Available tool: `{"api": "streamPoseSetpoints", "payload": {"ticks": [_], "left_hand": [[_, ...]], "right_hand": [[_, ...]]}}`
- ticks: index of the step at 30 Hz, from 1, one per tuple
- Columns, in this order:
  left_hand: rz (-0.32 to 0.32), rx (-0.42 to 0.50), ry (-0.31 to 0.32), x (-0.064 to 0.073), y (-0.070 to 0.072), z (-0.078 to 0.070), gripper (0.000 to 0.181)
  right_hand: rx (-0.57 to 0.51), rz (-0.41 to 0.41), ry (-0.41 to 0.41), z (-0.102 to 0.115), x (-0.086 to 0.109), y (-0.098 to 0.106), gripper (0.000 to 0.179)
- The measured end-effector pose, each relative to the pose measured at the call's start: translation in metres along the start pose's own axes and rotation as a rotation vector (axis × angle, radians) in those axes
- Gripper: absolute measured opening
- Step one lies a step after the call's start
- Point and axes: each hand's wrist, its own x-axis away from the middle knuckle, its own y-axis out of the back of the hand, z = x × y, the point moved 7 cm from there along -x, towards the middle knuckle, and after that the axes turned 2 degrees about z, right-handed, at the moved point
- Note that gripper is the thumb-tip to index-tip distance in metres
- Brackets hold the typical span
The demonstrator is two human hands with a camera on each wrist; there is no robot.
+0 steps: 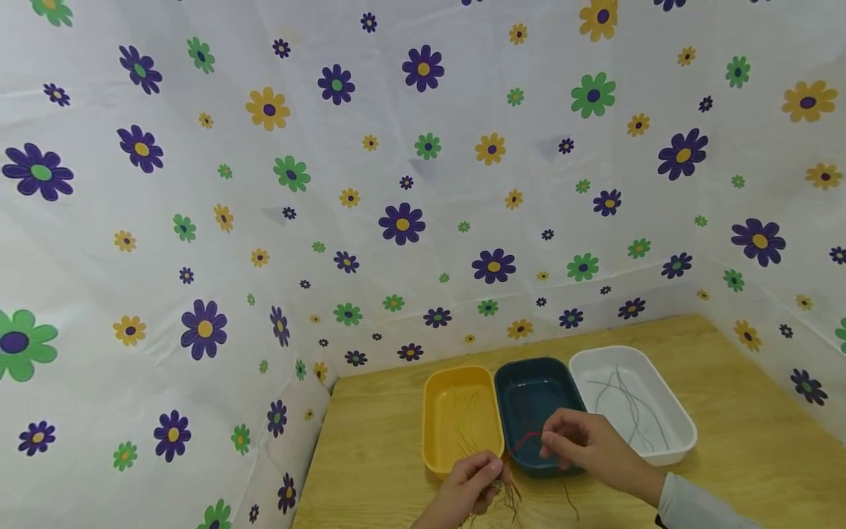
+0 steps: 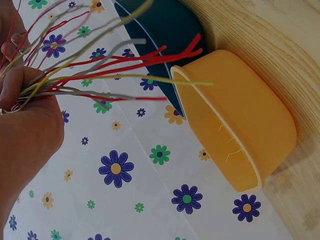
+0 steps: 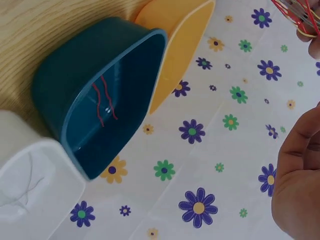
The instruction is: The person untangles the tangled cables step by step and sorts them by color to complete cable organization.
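My left hand [image 1: 468,486] grips a loose bundle of thin red, grey and yellow wires [image 2: 145,59], their ends fanning out past the fingers. A red wire [image 1: 531,434] stretches from that bundle to my right hand [image 1: 588,442], whose thumb and fingertips pinch its other end above the dark blue tray [image 1: 538,367]. Two red wires [image 3: 107,95] lie inside this tray. Left of it, the yellow tray [image 1: 431,419] has several fine yellow wires in it. In the right wrist view, the right hand's fingertips are cut off by the frame edge.
The white tray [image 1: 684,430] on the right holds several grey wires [image 1: 634,408]. All three trays stand side by side on a wood-grain table [image 1: 370,433]. A flower-printed white sheet [image 1: 449,176] hangs behind and at both sides. A thin dark strand [image 1: 571,501] shows near the front.
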Motion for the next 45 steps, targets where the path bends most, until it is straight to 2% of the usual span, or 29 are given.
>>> {"api": "streamPoseSetpoints", "payload": {"ticks": [7,11,17,22,26,29,32,37,41,45], "left_hand": [[-0.011,0.060,0.052,0.003,-0.001,0.007,0.054],[0.007,0.058,0.048,0.003,-0.002,0.008,0.053],[0.030,0.037,0.027,0.004,0.000,0.006,0.046],[-0.025,0.027,-0.012,0.004,0.008,0.004,0.041],[-0.066,0.002,-0.041,0.003,0.016,0.000,0.040],[-0.090,-0.017,-0.054,0.002,0.021,-0.002,0.039],[-0.088,-0.022,-0.077,0.001,0.024,-0.005,0.038],[-0.047,-0.012,-0.123,0.002,0.020,-0.010,0.036],[-0.062,-0.023,-0.104,0.001,0.017,-0.010,0.038],[-0.084,-0.078,-0.063,0.001,0.013,-0.010,0.038]], "right_hand": [[0.004,-0.045,0.030,0.003,0.012,0.020,0.010],[0.003,-0.071,0.047,0.002,0.017,0.026,0.010],[0.021,-0.056,0.043,-0.003,0.024,0.029,0.011],[0.091,0.003,0.046,-0.004,0.029,0.032,0.015],[0.114,0.094,0.045,-0.007,0.033,0.033,0.017],[0.148,0.162,0.081,-0.007,0.033,0.034,0.020],[0.189,0.208,0.129,-0.006,0.034,0.036,0.023],[0.228,0.257,0.187,-0.003,0.036,0.041,0.026],[0.263,0.282,0.185,-0.005,0.037,0.043,0.025],[0.323,0.292,0.168,-0.008,0.036,0.044,0.021]]}}
